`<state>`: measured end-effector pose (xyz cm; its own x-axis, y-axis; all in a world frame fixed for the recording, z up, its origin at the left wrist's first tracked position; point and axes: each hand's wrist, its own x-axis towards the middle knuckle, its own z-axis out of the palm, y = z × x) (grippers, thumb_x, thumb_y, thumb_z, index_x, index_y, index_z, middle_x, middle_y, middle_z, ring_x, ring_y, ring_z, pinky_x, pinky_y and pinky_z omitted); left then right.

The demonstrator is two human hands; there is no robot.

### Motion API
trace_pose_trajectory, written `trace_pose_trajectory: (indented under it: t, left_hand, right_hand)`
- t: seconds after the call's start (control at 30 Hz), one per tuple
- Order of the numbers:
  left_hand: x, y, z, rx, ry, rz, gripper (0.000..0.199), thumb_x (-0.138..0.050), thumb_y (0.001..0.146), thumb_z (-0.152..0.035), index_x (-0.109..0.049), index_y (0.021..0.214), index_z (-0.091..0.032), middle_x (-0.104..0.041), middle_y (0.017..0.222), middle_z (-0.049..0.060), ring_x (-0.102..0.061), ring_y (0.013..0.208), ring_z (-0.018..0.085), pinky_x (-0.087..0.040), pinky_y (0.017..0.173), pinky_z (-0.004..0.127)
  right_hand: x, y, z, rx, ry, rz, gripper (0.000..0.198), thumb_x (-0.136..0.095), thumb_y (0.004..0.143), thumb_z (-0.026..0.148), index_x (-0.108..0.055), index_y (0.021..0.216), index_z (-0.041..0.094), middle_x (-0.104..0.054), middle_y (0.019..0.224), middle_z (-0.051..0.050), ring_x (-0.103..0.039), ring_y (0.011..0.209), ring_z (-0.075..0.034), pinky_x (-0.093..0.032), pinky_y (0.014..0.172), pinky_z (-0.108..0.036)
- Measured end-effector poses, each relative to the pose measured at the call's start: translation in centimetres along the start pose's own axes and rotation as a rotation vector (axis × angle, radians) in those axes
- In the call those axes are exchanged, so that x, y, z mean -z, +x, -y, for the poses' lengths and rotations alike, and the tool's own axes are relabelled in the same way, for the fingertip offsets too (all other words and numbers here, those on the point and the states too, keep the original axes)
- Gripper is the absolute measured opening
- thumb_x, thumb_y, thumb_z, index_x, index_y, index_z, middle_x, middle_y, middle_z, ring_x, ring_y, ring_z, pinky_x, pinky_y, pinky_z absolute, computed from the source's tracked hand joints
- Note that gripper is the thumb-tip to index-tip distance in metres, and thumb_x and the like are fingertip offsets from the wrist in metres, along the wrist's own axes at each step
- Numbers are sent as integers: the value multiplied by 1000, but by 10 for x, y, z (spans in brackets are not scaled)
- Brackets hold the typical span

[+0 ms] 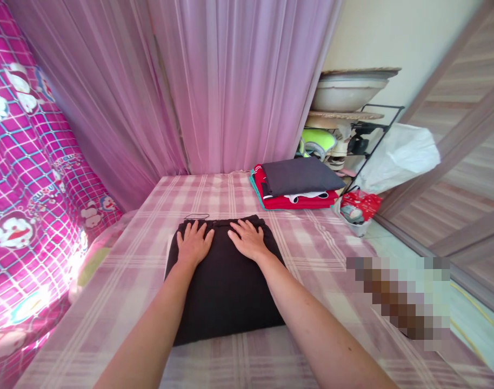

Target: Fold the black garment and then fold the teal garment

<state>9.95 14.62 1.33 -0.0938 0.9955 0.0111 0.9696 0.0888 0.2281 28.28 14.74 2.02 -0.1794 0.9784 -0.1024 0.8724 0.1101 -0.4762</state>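
Observation:
Folded black trousers or shorts point(231, 286), with a gathered waistband at the far edge, lie flat on the checked bedspread point(141, 259). My left hand point(194, 243) rests palm down on the upper left of the black garment, its fingers spread. On the upper right, my right hand point(249, 239) also lies flat with fingers apart, near the waistband. A thin dark cord loops out past the garment's far left edge. Neither hand grips anything.
Beyond, to the right, stands a stack of folded clothes point(299, 178) in grey, red and green. A rack point(376, 129) with basins and shoes is past the bed's right corner, beside a white bag point(401, 156). Pink-purple curtains point(247, 81) hang behind; a cartoon-print cloth point(36, 178) hangs left.

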Motion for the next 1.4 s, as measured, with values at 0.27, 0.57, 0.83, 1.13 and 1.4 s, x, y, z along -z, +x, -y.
trace_pose_trajectory:
  t: [0.27,0.57,0.83,1.13,1.4]
  left_hand:
    - [0,-4,1,-18,-2,-66,60,-37,94,-54,-47,144,-24,-31,159,9,-22,148,31,-17,118,60]
    - [-14,-5,14,-52,-110,-206,50,-36,96,-46,-54,138,-25,-37,156,8,-27,146,29,-19,118,57]
    - [-11,-5,7,-23,-71,-160,50,-39,96,-45,-54,139,-23,-36,156,9,-26,147,29,-18,118,57]
    - [-5,-7,6,-44,-54,-156,50,-39,95,-45,-53,139,-25,-36,156,9,-26,146,30,-19,117,60]
    - [11,-8,0,-2,-47,-137,53,-35,96,-45,-51,141,-23,-32,158,9,-24,147,29,-22,117,56]
  right_hand:
    - [3,-8,-13,60,-213,-109,55,-28,98,59,-49,142,35,-29,160,-6,-14,149,-27,-5,116,-57]
    - [-16,-6,-26,73,-132,-244,45,-32,100,51,-56,136,38,-36,157,-3,-21,147,-24,-11,117,-55]
    - [-9,-6,-17,52,-183,-225,44,-35,100,48,-56,136,35,-37,156,-4,-22,147,-24,-10,117,-54]
    - [-3,-77,26,219,-196,-115,61,-33,94,64,-45,146,32,-31,159,-9,-19,147,-31,-1,114,-63]
    - [-1,-77,-31,50,-180,-72,62,-24,98,58,-32,152,28,-23,162,-9,-16,149,-26,-6,117,-57]
